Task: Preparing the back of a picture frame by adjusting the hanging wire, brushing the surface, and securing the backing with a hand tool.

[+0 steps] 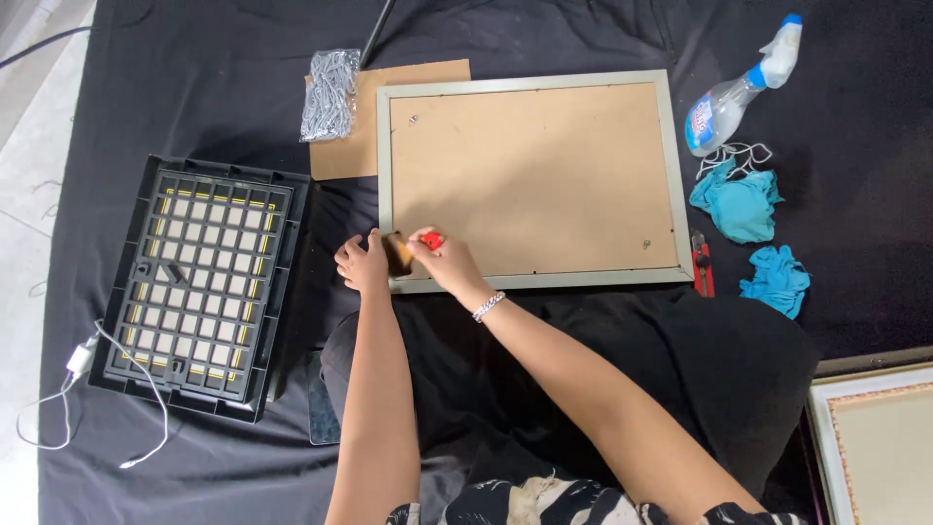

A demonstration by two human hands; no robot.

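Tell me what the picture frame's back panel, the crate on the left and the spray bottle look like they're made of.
Back panel: looks like brown fibreboard or hardboard, matte, flat and evenly tan. Its frame is pale grey-green with a smooth painted look; wood or plastic, unclear. Crate: dark moulded plastic, going by its regular grid of ribs. Spray bottle: clear plastic that looks see-through, with a blue collar and white trigger head.

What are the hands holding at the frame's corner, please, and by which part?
The right hand grips a small red tool; which part cannot be told. The left hand rests by the frame.
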